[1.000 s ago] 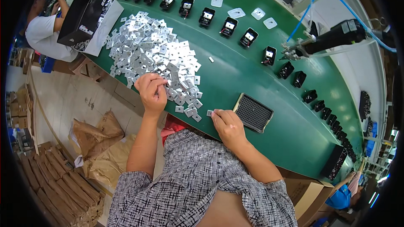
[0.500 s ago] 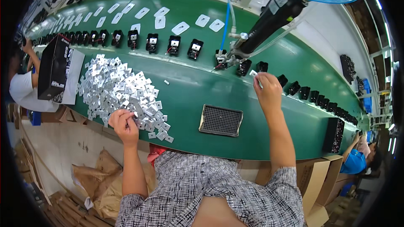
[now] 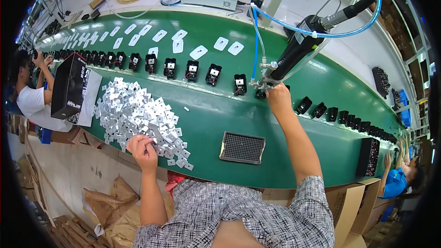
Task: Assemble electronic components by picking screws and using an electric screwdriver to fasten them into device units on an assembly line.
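Note:
A heap of small silvery square plates (image 3: 138,110), each with a hole, lies on the left of the green bench. At its near edge my left hand (image 3: 143,152) is curled, thumb and fingers pinched on a small metal plate (image 3: 153,141). My right hand (image 3: 279,98) reaches to the row of black housings, its closed fingers at the tip of a black power screwdriver (image 3: 298,48). They cover the housing there, and what they grip is hidden. Just left of the tip stands an open black housing (image 3: 240,84) with a silvery plate inside.
Before me lies a black perforated tray (image 3: 242,147). White flat covers (image 3: 199,52) are scattered behind the row. A black carton (image 3: 69,85) stands left of the heap, a black box (image 3: 368,157) at the right edge. One co-worker (image 3: 34,96) is at the far left, another (image 3: 396,181) far right.
My right hand has moved left to the screwdriver tip, with the small plate it held now out of sight. My left hand stays at the heap's edge. The whole view has shifted slightly.

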`<state>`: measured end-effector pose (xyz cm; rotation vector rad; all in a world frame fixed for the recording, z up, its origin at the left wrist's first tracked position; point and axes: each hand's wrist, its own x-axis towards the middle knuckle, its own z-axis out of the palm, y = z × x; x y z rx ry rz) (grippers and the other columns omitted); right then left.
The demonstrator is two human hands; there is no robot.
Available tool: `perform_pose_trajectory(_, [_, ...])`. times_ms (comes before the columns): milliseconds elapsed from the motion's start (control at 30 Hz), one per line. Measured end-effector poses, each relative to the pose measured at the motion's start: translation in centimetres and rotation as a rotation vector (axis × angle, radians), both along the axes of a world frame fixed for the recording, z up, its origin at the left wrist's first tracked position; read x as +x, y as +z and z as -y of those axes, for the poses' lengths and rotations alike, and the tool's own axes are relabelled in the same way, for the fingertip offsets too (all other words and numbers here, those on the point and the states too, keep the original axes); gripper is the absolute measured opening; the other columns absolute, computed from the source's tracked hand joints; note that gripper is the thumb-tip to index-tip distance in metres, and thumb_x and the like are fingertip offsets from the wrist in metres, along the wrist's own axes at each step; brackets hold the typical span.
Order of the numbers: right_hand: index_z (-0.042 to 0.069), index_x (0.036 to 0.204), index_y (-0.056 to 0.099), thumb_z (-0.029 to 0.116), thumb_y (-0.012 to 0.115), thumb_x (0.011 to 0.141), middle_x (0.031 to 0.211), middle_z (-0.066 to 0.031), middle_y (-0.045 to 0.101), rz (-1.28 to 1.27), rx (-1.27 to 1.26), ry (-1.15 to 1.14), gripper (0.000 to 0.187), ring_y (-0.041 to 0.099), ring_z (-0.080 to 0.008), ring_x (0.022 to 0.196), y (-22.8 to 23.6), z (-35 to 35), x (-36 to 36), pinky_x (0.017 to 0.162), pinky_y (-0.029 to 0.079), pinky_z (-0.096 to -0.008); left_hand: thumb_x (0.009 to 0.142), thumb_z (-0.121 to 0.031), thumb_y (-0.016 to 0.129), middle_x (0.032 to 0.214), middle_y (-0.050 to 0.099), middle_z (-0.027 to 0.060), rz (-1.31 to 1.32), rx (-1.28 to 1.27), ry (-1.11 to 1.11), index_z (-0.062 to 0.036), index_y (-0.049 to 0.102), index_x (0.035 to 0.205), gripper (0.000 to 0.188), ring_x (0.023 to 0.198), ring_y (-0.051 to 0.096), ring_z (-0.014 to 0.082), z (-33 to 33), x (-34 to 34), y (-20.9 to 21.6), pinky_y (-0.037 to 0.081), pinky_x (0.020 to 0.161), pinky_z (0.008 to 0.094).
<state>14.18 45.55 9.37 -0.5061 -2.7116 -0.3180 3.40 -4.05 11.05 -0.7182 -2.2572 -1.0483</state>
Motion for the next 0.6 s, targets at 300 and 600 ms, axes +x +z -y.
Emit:
perform_pose_trajectory(300, [0.000, 0.091, 0.075, 0.008, 0.076, 0.081, 0.098, -0.0106, 0.068, -0.225, -0.456, 0.102, 0.013, 0.065, -0.0249, 0.076, 9.7, 3.7, 2.4, 0.067, 0.054, -0.0354, 0.075, 0.005, 0.057, 0.096, 0.066, 0.0028, 0.002, -0.001, 0.008, -0.0098, 0.068, 0.083, 0.020, 0.093, 0.058, 0.0227, 0.5, 0.0, 0.1, 0.035, 0.098, 0.0344])
perform_pose_trajectory(600, [0.002, 0.101, 0.075, 0.014, 0.082, 0.080, 0.098, -0.0095, 0.069, -0.368, -0.754, -0.076, 0.026, 0.063, -0.0214, 0.067, 7.8, 8.9, 0.8, 0.066, 0.054, -0.0324, 0.075, 0.005, 0.057, 0.094, 0.066, 0.0028, -0.037, 0.013, -0.013, -0.0105, 0.068, 0.082, 0.019, 0.092, 0.058, 0.0225, 0.1, 0.0, 0.1, 0.034, 0.099, 0.0345])
